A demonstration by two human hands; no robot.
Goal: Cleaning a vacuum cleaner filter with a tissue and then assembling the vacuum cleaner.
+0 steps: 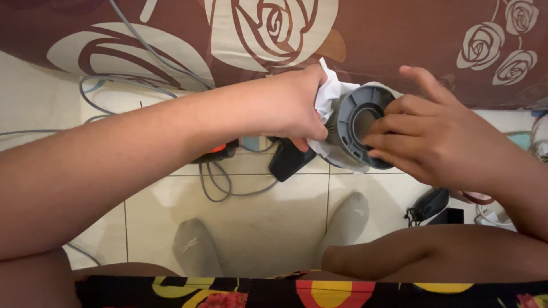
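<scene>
Left hand (pixel 288 108) squeezing white cloth (pixel 330 97) against grey round filter part (pixel 357 128); right hand (pixel 434 134) gripping its ring front with fingers.

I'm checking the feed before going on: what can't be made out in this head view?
- Grey ring part: its far side and rim are hidden by the right hand.
- White cloth: mostly covered by the left hand and the ring part.
- Black device on the floor: top hidden under the left hand.
- Dark items by the right knee: partly behind the right arm, too small to tell.
- Cables: ends run out of sight.
</scene>
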